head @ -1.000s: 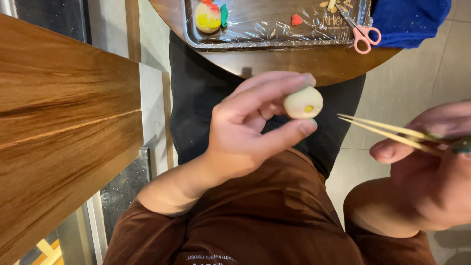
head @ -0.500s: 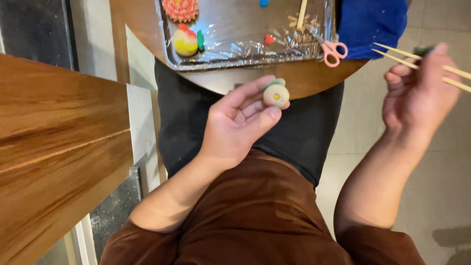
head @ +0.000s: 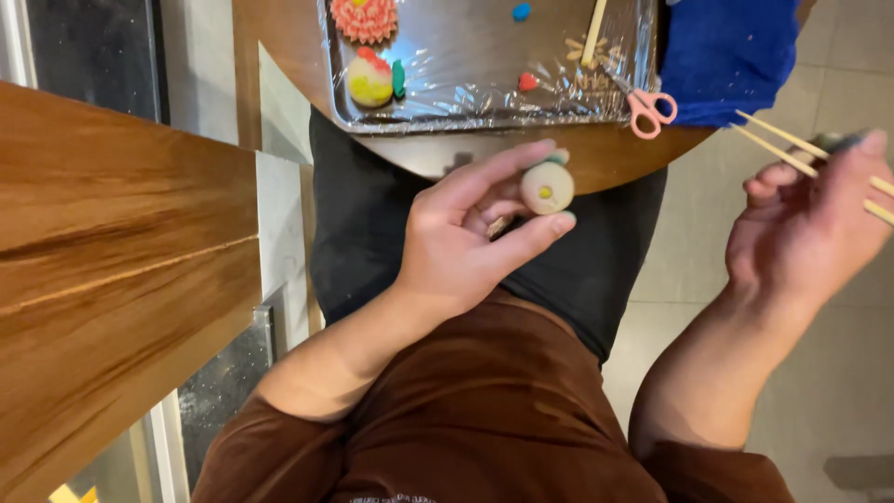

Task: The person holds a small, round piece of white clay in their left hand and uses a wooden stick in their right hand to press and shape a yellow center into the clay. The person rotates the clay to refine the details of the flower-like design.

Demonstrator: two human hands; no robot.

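- Left hand [head: 466, 244] raised over the lap, fingers curled, thumb and fingertips pinched on a small round cream-coloured dough ball with a yellow dot in its centre [head: 547, 187].
- Ball sits at the fingertips, held in the air just in front of the near edge of the round brown wooden table [head: 605, 158]; a bit of green shows at its top edge.
- Right hand [head: 808, 228] off to the right, well apart from the left hand, fingers closed around a pair of thin pale wooden sticks [head: 778, 144].
- Sticks point up and left from the right hand, tips free in the air, near the blue cloth [head: 726, 56] but not touching it as far as can be told.
- Something dark greenish at the right fingertips, too blurred to tell what.
- On the table: a metal tray lined with clear plastic film [head: 484, 116].
- In the tray: an orange-pink flower-shaped sweet with ridged petals [head: 364, 17] at the upper left, a yellow ball-shaped sweet with a red top [head: 369, 82] below it, a small green piece [head: 399, 79] just beside that.
- Also in the tray: a small blue piece [head: 521, 11], a small red piece [head: 528, 82], a pale wooden stick [head: 594, 33] lying near upright.
- Small pink-handled scissors [head: 649, 107] at the tray's right end, just beside the blue cloth.
- Person wears a brown top [head: 484, 410] and a dark apron [head: 372, 224].
- Brown wooden surface [head: 112, 279] fills the left side.
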